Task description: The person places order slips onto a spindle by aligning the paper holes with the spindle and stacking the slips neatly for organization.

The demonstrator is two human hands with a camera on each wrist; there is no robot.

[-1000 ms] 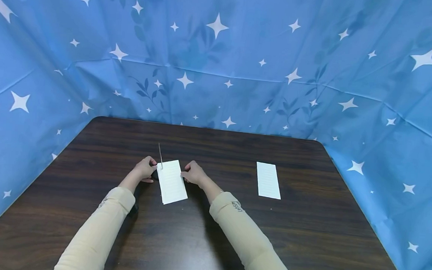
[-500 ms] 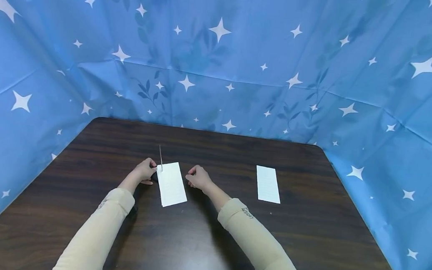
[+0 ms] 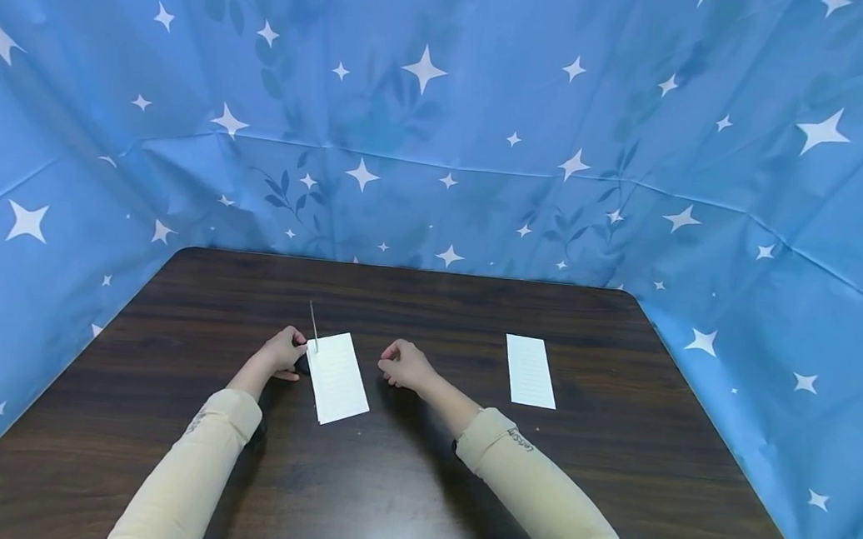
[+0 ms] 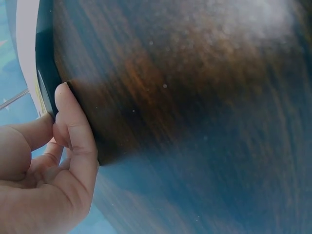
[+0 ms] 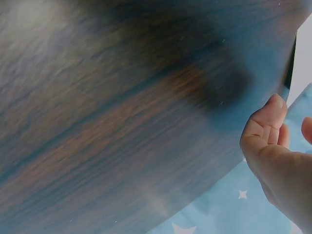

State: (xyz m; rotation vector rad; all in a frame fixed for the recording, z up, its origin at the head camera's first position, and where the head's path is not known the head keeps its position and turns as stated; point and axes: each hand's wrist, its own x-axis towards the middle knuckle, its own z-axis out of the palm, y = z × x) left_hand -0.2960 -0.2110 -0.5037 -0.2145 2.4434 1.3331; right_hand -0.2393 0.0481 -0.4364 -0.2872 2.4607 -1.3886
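Note:
White lined paper (image 3: 337, 381) sits on a paper spike with a dark base (image 4: 45, 58); the spike's thin rod (image 3: 313, 320) stands up at the paper's upper left corner. My left hand (image 3: 280, 354) grips the base's left edge, thumb against it and fingers beside it in the left wrist view. My right hand (image 3: 407, 366) hovers just right of the paper, apart from it. In the right wrist view its fingers are loosely bent, the thumb (image 5: 306, 129) stands apart, and nothing is between them. The paper hides most of the base.
A second white lined sheet (image 3: 531, 372) lies flat on the dark wooden table (image 3: 687, 488), to the right of my right hand. A blue curtain with white stars (image 3: 444, 95) hangs behind the table's far edge.
My right hand has let go of the paper's right edge and drawn back to the right. The left hand keeps its grip on the base. The head view has shifted slightly.

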